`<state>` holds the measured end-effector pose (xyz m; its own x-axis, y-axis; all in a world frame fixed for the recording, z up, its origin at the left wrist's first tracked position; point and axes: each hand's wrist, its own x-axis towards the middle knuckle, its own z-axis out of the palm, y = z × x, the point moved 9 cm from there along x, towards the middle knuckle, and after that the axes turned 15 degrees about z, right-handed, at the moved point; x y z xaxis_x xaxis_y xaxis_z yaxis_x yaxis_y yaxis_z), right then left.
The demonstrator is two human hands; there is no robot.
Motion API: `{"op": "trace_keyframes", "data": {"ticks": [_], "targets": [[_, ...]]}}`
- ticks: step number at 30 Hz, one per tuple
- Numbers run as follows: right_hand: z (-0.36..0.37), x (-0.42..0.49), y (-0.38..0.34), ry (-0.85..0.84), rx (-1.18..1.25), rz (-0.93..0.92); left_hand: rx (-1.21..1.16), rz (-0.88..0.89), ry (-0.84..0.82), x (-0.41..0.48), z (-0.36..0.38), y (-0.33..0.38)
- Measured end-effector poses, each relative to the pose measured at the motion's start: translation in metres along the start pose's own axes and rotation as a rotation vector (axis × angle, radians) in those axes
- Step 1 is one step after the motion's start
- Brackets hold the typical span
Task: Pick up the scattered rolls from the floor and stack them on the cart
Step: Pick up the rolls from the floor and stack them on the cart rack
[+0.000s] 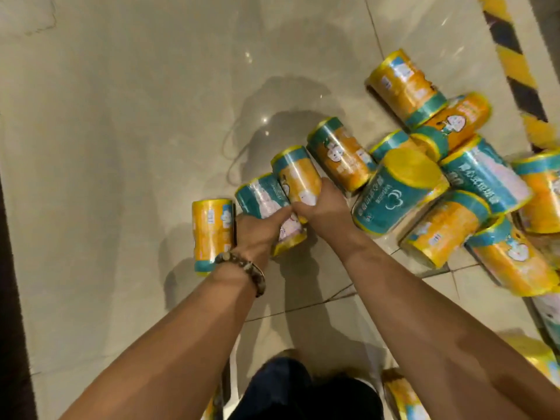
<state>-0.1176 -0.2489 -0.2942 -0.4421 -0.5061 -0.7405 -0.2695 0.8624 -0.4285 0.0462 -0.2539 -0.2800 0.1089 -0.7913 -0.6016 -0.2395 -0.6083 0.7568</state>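
**A:** Where is the right hand?

**B:** On the orange roll, down at the floor. I cannot tell whether the roll is lifted or resting. Its fingers curl round the roll's near end and clasp it. The far half, with its teal rim, sticks out beyond the knuckles.

**A:** And the left hand?

**B:** Just beside the right, with the 2 thumbs almost touching. It sits on the teal roll, which lies alongside the orange roll on its left and touches it. The thumb lies across the top of the wrap. The fingers go down the roll's left side and are mostly hidden, so it reads as a grip. The roll's yellow near end shows below the thumb, and its far end shows above the knuckles.

**A:** Anything else close by?

**B:** 1 yellow roll lies just left of the left wrist, lengthwise toward the person. It is near the teal roll, but I cannot tell if they touch. There is a beaded bracelet on that wrist.

**A:** The other rolls?

**B:** A pile lies on the floor to the right, with rolls at all angles and some resting on others. Its nearest roll lies just right of the orange roll. A yellow-and-black stripe runs along the floor behind the pile.
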Motion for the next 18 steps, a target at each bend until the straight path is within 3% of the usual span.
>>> {"op": "trace_keyframes", "data": {"ticks": [4, 9, 13, 18], "targets": [[-0.017, -0.036, 0.018, -0.109, 0.129, 0.115, 0.030, 0.005, -0.030, -0.033, -0.016, 0.015], [-0.089, -0.190, 0.028, -0.197, 0.367, 0.244, 0.052, -0.035, -0.127, -0.153, -0.049, 0.087], [-0.180, -0.358, 0.015, -0.183, 0.514, 0.326, 0.154, -0.073, -0.272, -0.282, -0.081, 0.188], [-0.304, -0.527, -0.035, -0.026, 0.698, 0.306, 0.186, 0.061, -0.503, -0.415, -0.096, 0.344]]}}
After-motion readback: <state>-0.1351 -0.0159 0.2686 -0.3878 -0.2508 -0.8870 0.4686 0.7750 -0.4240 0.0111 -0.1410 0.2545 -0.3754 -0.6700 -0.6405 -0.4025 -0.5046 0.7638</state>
